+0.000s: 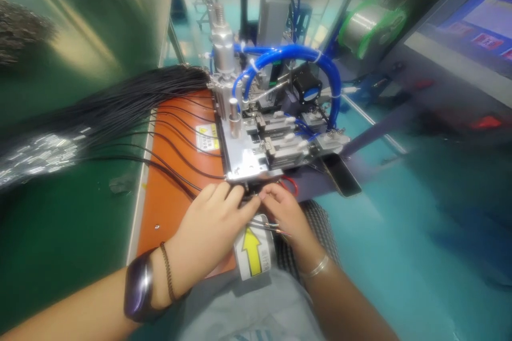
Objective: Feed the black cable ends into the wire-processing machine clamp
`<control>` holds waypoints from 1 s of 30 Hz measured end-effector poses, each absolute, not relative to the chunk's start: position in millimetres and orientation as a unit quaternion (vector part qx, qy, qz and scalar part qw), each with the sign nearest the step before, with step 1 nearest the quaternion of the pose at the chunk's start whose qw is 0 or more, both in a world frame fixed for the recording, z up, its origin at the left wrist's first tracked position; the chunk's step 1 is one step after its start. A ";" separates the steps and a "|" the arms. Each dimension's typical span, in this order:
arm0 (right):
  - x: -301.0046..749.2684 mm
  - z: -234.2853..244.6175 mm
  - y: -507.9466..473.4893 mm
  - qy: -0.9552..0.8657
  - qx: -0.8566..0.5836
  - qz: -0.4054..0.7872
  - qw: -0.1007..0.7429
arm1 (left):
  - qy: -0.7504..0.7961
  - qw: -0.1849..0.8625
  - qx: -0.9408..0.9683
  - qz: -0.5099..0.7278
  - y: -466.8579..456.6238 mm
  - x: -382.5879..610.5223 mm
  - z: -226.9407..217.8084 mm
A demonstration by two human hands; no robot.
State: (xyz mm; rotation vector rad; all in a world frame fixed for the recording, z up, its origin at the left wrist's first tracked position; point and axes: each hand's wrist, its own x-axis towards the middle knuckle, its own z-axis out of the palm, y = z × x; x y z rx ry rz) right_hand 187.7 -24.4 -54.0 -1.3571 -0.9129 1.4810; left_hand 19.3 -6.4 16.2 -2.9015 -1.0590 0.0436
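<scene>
My left hand lies over the front edge of the machine, its fingers curled around a black cable that is mostly hidden beneath them. Close by, my right hand has thumb and forefinger pinched together at the cable's end, almost touching my left thumb. Below the pinch, several thin cable ends with bare, coloured tips stick out under my right palm. Black cables run from the left across the orange tabletop towards my left hand. The metal machine stands directly beyond both hands.
A thick bundle of black cables hangs off the table's left side. Blue air hoses arch over the machine. A phone lies to its right. A label with a yellow arrow is at the front edge, and a wire spool stands behind.
</scene>
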 end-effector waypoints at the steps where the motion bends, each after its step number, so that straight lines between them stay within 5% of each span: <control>1: 188.5 -53.4 -24.8 -0.369 -0.549 0.596 0.456 | -0.339 0.030 -0.940 0.005 -6.4 18.7 15.6; 12: 199.8 -43.3 -20.3 -0.530 -0.589 0.434 0.428 | -0.331 0.044 -0.943 -0.004 -8.9 13.6 17.7; 30: 194.3 -31.7 -18.2 -0.503 -0.631 0.474 0.352 | -0.334 0.041 -0.941 -0.020 -9.2 16.9 18.2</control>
